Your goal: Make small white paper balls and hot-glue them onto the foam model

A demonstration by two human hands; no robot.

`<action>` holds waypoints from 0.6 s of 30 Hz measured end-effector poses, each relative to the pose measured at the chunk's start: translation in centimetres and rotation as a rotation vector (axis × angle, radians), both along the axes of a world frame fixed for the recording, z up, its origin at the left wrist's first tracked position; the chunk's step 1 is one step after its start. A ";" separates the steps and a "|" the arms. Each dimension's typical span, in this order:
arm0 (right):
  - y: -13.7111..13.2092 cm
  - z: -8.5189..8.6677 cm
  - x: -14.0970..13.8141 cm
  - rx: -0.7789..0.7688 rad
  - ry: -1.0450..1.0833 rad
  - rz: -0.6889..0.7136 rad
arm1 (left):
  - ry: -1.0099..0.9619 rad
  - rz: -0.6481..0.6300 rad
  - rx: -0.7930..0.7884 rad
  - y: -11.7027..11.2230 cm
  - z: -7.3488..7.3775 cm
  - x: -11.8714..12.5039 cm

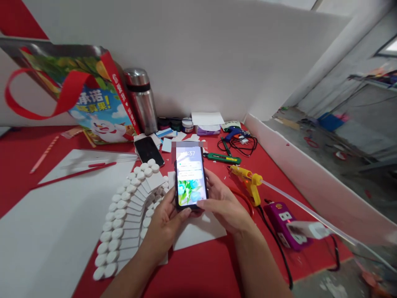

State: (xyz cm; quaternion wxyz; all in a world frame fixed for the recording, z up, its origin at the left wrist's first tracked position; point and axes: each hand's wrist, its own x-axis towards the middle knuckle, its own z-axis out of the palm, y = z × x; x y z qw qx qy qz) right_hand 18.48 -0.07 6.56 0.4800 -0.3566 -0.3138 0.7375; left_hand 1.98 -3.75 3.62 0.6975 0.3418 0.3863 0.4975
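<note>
Bright red surface (192,273) below — left hand (166,219) and right hand (222,203) curl, partly closed, gripping a lit, black-edged rectangular smartphone (190,176).

Lit black rectangular smartphone (190,182) — clock ending "37", hour unreadable. Colourful glossy carrier bag (116,108) with red edging — white "承诺", yellow "真果!" beneath.

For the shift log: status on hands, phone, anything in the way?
Left hand, right hand: both on lit phone. Lit side showing, right thumb over lower right corner. White model close beside left hand.
</note>
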 end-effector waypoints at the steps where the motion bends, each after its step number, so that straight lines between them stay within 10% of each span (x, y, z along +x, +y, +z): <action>1: -0.1 0.0 0.1 0.004 -0.015 0.027 | 0.000 0.000 0.005 0.0 0.0 0.0; 14: -0.1 -0.6 -0.6 0.106 -0.121 0.058 | 0.062 0.001 0.046 0.2 0.7 -0.2; 18: 0.0 -0.9 -1.4 0.202 -0.329 -0.163 | 0.022 -0.011 0.034 0.1 0.4 -0.1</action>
